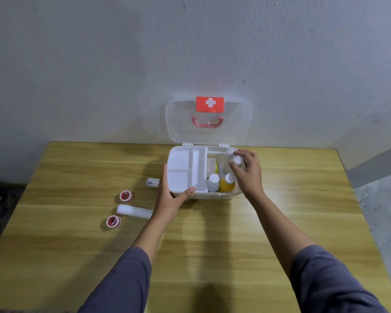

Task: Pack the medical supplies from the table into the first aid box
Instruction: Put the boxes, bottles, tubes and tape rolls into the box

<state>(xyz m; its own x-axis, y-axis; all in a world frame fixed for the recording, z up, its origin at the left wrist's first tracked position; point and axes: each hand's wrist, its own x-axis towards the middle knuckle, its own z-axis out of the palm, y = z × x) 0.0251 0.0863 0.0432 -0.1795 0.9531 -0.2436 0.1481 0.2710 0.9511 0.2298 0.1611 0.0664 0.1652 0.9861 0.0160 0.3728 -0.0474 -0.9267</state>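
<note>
The white first aid box (212, 195) stands open at the table's far middle, its clear lid (209, 134) leaning on the wall. A white divided tray (185, 170) covers the box's left half. My left hand (169, 197) grips the tray's near left corner. My right hand (246, 170) holds a white-capped bottle (237, 159) over the box's right side. Inside stand a white bottle (213, 182) and a yellow bottle (227, 183). On the table to the left lie two red tape rolls (126, 196) (113, 221), a white gauze roll (134, 211) and a white tube (153, 182).
The wooden table (212, 240) meets a grey wall at the back. Its right edge drops to a speckled floor (384, 222). A dark object (0, 206) lies beyond the left edge.
</note>
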